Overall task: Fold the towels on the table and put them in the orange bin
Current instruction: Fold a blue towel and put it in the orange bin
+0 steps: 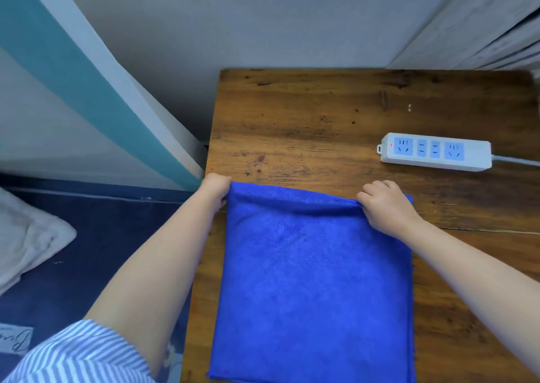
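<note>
I saw a blue towel (312,280) lying flat on the near part of the wooden table (306,125), with my left hand (216,188) curled round its far left corner and my right hand (385,204) pinching its far edge near the right corner. A white power strip (435,151) with blue sockets lay beyond the towel to the right, apart from it, its cable running off the right side. Left of the table I saw a dark blue floor covering (96,236) with a pale folded cloth (26,236) on it.
</note>
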`<state>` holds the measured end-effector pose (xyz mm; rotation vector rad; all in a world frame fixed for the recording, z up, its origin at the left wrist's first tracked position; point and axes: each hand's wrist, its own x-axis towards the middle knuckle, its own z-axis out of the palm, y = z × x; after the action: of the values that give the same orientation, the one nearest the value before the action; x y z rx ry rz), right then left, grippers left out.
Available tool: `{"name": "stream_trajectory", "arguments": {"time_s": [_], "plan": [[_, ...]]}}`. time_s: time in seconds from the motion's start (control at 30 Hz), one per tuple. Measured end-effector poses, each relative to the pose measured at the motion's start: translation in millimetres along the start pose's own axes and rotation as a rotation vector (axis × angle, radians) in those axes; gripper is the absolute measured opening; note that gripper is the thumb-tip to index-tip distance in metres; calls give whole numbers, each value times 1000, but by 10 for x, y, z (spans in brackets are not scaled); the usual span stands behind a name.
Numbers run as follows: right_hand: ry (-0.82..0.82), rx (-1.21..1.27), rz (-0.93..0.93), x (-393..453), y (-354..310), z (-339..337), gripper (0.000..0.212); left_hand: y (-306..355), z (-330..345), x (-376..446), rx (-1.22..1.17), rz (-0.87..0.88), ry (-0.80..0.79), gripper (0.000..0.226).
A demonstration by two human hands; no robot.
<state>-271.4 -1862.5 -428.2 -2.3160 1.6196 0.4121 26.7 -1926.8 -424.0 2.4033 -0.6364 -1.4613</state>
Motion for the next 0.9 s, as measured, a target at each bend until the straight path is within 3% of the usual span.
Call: {"name": "stream_trajectory", "arguments": {"time_s": [0.07, 0.13, 0.23, 0.3, 0.37, 0.47, 0.57, 0.63, 0.7, 0.9], "plan": [[16, 29, 46, 8, -17, 17, 23, -38, -29, 35, -316, -161, 5, 28], [32, 76, 105, 15, -34, 26, 21, -89, -2, 89, -547, -214, 13, 26], [46, 109, 154, 47, -60, 13, 22, -134, 98, 109, -651, -182, 97, 14], [38, 105, 201, 70, -40, -20, 23, -195, 139, 137, -456, -99, 210, 28], [-2, 103, 283, 79, 27, -70, 25, -255, 117, 154, -142, 124, 295, 30], [-109, 61, 401, 33, 188, -167, 31, -341, 36, 184, 413, 586, 180, 40], [-189, 43, 442, -36, 306, -201, 19, -343, 5, 240, 779, 756, 94, 43], [-204, 124, 456, -73, 384, -192, 7, -297, 33, 244, 848, 780, 130, 37], [-162, 254, 504, -69, 458, -191, 10, -208, 50, 229, 844, 771, 194, 29], [145, 306, 675, -27, 463, -120, 26, 53, 92, 114, 663, 642, 401, 31]]}}
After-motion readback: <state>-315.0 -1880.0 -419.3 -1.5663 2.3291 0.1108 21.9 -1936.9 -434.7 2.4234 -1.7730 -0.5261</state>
